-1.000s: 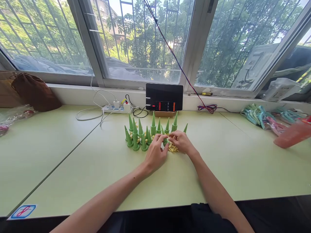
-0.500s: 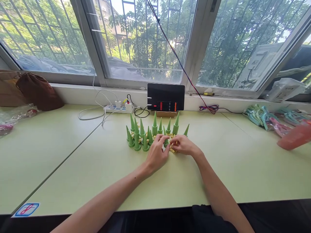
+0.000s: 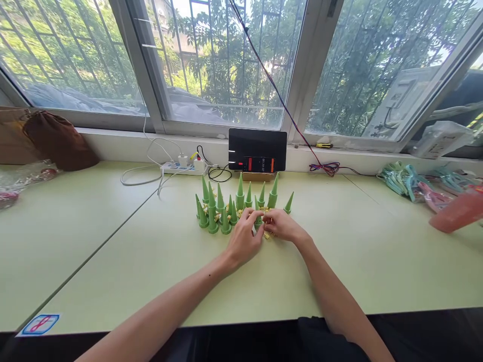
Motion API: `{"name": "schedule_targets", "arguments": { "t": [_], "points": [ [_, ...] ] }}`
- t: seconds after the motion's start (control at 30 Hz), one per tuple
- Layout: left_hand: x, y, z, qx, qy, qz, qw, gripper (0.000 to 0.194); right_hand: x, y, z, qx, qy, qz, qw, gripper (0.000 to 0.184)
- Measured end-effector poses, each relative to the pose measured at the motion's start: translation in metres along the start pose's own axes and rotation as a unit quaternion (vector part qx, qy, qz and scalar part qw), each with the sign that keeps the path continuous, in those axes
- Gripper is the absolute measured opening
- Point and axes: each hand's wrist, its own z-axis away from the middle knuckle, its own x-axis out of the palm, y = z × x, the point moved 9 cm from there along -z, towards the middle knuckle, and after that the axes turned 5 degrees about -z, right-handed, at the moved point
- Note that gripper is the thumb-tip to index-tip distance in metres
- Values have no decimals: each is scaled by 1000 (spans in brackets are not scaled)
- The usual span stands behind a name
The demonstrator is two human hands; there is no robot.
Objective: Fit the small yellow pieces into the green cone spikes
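My left hand (image 3: 245, 234) is closed around a small green cone-topped piece (image 3: 258, 219), which stands upright between thumb and fingers. Beside it, the fingertips of my right hand (image 3: 281, 224) are pinched together against the right side of that piece; whatever they hold is too small to make out. Several more green cone-topped pieces (image 3: 212, 206) stand to the left and behind, some taller on ribbed bases. Small yellow pieces (image 3: 267, 235) lie under and around my right hand. One green cone (image 3: 289, 202) stands just behind my right wrist.
A black tablet (image 3: 257, 146) with a phone (image 3: 260, 165) before it stands at the back. A power strip (image 3: 184, 168) with cables lies left of it. At the right are a red bottle-like object (image 3: 458, 210) and pastel plastic items (image 3: 400, 180); a brown bag (image 3: 58, 141) sits far left.
My right hand has shifted slightly left, closer to the green piece in my left hand. The left hand stays almost where it was.
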Motion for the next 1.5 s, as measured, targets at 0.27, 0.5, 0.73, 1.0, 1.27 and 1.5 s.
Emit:
{"name": "schedule_targets", "arguments": {
  "t": [0.27,0.5,0.73,1.0,1.27,1.5],
  "points": [
    [1,-1,0,1,-1,-5,1000,20,-1,2,-1,18,12,6,1000,11],
    [2,-1,-1,2,0,-11,1000,20,-5,3,-1,15,33,-21,999,10],
    [1,-1,-1,-3,-2,4,1000,19,-8,2,1,11,32,-41,999,6],
    [1,-1,0,-14,-8,16,1000,21,-14,12,2,44,48,-84,994,9],
    [0,0,0,-16,-5,6,1000,28,-36,6,3,8,134,-115,984,18],
    [0,-5,0,-34,18,24,999,48,-35,-1,2,5,117,-197,973,19]
  ]
}}
